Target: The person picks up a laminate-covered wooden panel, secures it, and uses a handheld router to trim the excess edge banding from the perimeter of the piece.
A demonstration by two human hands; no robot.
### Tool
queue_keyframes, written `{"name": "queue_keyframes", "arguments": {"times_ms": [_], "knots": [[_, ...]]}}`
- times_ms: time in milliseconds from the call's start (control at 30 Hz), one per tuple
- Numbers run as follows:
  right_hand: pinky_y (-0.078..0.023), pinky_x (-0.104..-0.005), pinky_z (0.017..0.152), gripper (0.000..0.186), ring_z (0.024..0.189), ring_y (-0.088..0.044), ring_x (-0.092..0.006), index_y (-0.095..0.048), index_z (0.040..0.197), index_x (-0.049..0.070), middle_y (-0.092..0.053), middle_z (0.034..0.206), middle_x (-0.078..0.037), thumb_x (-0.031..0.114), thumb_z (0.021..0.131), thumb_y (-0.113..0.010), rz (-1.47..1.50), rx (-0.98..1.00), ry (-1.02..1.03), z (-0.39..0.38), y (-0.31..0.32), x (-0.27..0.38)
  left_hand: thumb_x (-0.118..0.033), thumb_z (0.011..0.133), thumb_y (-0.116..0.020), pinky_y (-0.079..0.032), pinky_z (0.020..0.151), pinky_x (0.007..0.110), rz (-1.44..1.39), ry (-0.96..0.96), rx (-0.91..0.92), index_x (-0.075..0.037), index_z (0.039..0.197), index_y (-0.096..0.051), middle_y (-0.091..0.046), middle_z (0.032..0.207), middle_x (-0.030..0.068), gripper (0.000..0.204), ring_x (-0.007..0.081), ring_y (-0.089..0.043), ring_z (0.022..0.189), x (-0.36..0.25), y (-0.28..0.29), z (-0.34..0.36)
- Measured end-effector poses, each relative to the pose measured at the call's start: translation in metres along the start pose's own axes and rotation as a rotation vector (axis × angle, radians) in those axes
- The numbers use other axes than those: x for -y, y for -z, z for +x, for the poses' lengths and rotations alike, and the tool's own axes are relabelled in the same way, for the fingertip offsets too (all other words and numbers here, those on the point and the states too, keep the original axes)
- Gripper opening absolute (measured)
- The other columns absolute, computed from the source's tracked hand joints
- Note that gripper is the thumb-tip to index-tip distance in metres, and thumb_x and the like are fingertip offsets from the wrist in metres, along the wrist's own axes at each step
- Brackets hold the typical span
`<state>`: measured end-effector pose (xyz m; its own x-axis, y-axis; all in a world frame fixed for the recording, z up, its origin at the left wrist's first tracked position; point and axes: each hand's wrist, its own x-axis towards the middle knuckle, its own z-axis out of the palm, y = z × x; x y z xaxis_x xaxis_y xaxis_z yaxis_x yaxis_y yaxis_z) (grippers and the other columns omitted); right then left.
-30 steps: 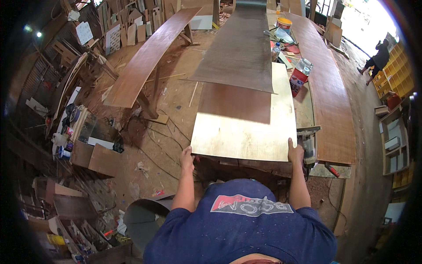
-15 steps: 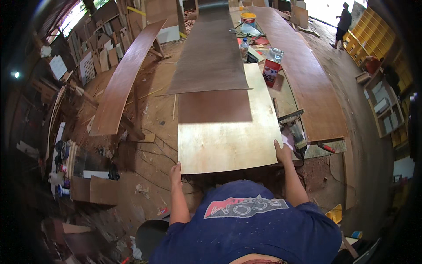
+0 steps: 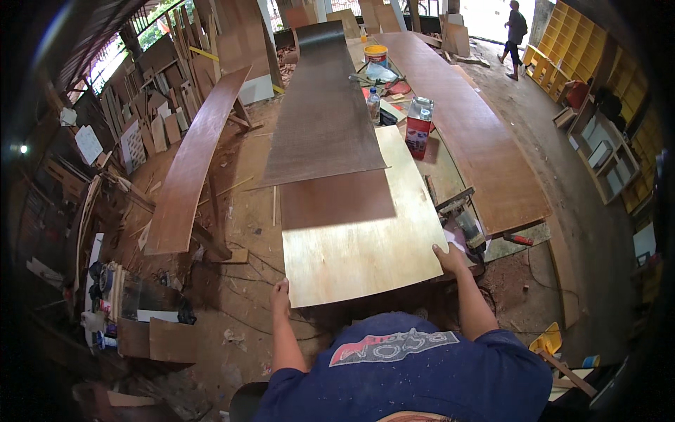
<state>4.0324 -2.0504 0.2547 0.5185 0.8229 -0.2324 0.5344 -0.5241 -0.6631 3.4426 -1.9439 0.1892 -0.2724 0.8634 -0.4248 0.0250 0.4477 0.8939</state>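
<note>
Left hand (image 3: 280,299), right hand (image 3: 450,259) gripping pale rectangular plywood sheet (image 3: 358,260) near its closest corners; best kept level, evenly supported.

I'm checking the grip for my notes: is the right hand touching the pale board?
Touching. The head view shows the right hand at the near right corner of the pale board, its thumb lying over the edge.

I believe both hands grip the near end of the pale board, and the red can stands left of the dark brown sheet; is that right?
Not quite: the head view shows the red can standing right of the dark brown sheet. The left hand and right hand do grip the near end of the pale board.
</note>
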Motion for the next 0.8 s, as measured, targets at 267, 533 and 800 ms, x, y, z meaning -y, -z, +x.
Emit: {"name": "queue_keyframes", "arguments": {"times_ms": [267, 533, 800], "knots": [[-0.053, -0.0488, 0.104, 0.07, 0.124, -0.067, -0.044, -0.07, 0.131, -0.002, -0.071, 0.128, -0.029, 0.059, 0.097, -0.067, -0.078, 0.017, -0.032, 0.005, 0.0, 0.003, -0.037, 0.111, -0.057, -0.056, 0.091, 0.037, -0.239, 0.093, 0.323, 0.006, 0.132, -0.065, -0.073, 0.124, 0.0145, 0.048, 0.0227, -0.07, 0.106, -0.004, -0.014, 0.038], [-0.054, -0.0486, 0.101, 0.069, 0.118, -0.07, -0.0425, -0.074, 0.126, -0.001, -0.074, 0.124, -0.026, 0.058, 0.092, -0.074, 0.037, -0.186, -0.124, 0.004, -0.012, 0.049, -0.034, 0.115, -0.049, -0.052, 0.102, 0.039, -0.313, 0.087, 0.334, 0.007, 0.139, -0.061, -0.071, 0.131, 0.0168, 0.049, 0.0251, -0.07, 0.113, -0.001, -0.024, 0.046], [-0.056, -0.0501, 0.094, 0.068, 0.105, -0.075, -0.0428, -0.079, 0.112, -0.003, -0.078, 0.107, -0.028, 0.062, 0.091, -0.074, -0.1, -0.269, -0.131, -0.026, -0.01, 0.055, -0.034, 0.115, -0.048, -0.051, 0.101, 0.036, -0.237, -0.04, 0.375, 0.007, 0.132, -0.064, -0.071, 0.125, 0.0137, 0.047, 0.0193, -0.065, 0.115, -0.019, 0.019, -0.016]]}}
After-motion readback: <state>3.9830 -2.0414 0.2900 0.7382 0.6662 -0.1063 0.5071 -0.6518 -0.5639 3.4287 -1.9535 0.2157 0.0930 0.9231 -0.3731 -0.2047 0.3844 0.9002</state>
